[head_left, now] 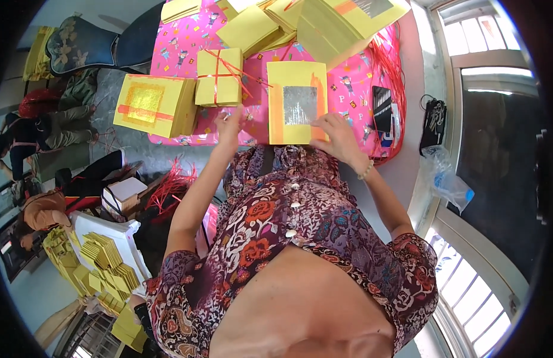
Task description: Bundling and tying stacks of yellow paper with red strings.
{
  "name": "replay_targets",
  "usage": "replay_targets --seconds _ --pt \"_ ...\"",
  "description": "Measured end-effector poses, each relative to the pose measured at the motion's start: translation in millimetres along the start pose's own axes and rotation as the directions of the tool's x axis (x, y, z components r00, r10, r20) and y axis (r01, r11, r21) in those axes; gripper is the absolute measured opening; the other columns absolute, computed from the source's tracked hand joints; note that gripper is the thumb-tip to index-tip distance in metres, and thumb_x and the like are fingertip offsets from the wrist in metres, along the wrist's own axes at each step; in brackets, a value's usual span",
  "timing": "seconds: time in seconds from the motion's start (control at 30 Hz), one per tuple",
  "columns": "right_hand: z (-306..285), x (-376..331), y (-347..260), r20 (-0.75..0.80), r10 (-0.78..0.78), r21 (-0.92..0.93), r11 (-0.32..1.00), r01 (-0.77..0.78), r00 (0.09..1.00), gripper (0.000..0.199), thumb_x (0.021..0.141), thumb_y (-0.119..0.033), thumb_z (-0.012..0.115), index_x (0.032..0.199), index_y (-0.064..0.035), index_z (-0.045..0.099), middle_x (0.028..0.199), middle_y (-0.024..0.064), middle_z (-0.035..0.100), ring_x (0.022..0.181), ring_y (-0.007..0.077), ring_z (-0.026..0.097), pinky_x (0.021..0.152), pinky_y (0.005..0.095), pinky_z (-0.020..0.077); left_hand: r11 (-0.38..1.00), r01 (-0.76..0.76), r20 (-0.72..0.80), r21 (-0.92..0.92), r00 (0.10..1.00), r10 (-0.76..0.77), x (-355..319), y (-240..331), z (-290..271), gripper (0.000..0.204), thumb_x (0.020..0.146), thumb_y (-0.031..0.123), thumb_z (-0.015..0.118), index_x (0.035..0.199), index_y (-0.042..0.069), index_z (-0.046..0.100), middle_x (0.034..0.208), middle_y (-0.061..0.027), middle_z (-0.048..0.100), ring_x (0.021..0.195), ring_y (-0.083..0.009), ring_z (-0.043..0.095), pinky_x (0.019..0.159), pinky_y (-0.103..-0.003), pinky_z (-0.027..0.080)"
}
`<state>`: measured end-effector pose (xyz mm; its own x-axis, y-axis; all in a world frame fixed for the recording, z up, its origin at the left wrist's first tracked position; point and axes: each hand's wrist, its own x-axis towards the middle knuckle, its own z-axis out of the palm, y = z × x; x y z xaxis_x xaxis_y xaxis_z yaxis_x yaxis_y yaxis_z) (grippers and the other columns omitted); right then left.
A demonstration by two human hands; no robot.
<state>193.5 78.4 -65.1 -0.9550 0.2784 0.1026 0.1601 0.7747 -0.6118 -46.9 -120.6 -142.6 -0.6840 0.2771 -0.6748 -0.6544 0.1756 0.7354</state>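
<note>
A sheet of yellow paper with a silver square and orange bands (300,73) lies upright before me at the table's near edge; how many sheets are under it I cannot tell. My right hand (337,138) rests against its lower right edge, with fingers spread out. My left hand (228,126) is raised just below a small yellow paper bundle (230,62) tied crosswise with red string, its fingers apart and slightly curled, with nothing visible in them. Left of that bundle stands a thick yellow paper stack (146,104) with a gold square on top.
More yellow paper stacks (252,30) crowd the far side of the pink patterned tabletop (255,119). Red strings (397,71) hang along the right edge beside a black phone (382,108). Other people (31,140) are at the left, near a white table (88,230) with yellow paper piles.
</note>
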Motion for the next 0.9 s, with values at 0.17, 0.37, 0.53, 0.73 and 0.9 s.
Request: replay_targets --seconds 0.17,0.37,0.53,0.73,0.9 --pt "14 -7 0 0.076 -0.005 -0.133 0.991 0.015 0.997 0.048 0.071 -0.018 0.078 0.113 -0.0093 0.057 0.108 0.0079 0.056 0.106 0.0288 0.054 0.087 0.0398 0.0462 0.582 -0.711 0.628 0.394 0.671 0.395 -59 15 27 0.052 0.075 0.021 0.082 0.116 0.007 0.052 0.103 -0.006 0.055 0.095 -0.0213 0.055 0.08 -0.035 0.048" --pt "21 -1 8 0.062 -0.074 -0.077 0.994 0.079 0.995 0.032 0.072 -0.018 0.078 0.098 -0.0073 0.063 0.1 0.0066 0.061 0.096 0.0265 0.059 0.08 0.0386 0.0495 0.044 -0.944 0.908 0.326 0.326 0.264 -56 9 40 0.041 0.07 0.017 0.081 0.102 0.008 0.056 0.102 -0.0126 0.057 0.097 -0.0341 0.054 0.083 -0.039 0.046" --pt "18 12 16 0.117 0.023 0.102 0.994 -0.035 0.993 0.014 0.079 -0.016 0.074 0.087 -0.0052 0.073 0.095 0.0087 0.067 0.089 0.0269 0.063 0.077 0.039 0.0518 0.28 -0.915 0.894 0.289 0.363 0.264 -28 6 34 0.024 0.074 0.019 0.079 0.089 0.005 0.065 0.088 -0.0092 0.062 0.087 -0.0295 0.059 0.075 -0.04 0.049" --pt "26 26 30 0.131 0.041 0.179 0.982 -0.065 0.991 0.015 0.085 -0.022 0.071 0.085 -0.0066 0.074 0.088 0.0066 0.064 0.083 0.025 0.062 0.072 0.0375 0.0504 0.53 -0.753 0.833 0.39 0.534 0.146 -9 8 33 0.018 0.082 0.02 0.075 0.08 0.002 0.072 0.076 -0.0064 0.066 0.07 -0.017 0.061 0.062 -0.032 0.046" --pt "36 38 43 0.246 0.094 0.268 0.95 -0.161 0.965 0.022 0.087 -0.027 0.07 0.085 -0.006 0.073 0.086 0.0081 0.064 0.082 0.0246 0.061 0.07 0.0362 0.0493 0.628 -0.55 0.747 0.551 0.66 -0.077 15 11 31 0.03 0.081 0.031 0.077 0.076 0.001 0.073 0.064 -0.0002 0.063 0.061 -0.0068 0.055 0.056 -0.027 0.043"
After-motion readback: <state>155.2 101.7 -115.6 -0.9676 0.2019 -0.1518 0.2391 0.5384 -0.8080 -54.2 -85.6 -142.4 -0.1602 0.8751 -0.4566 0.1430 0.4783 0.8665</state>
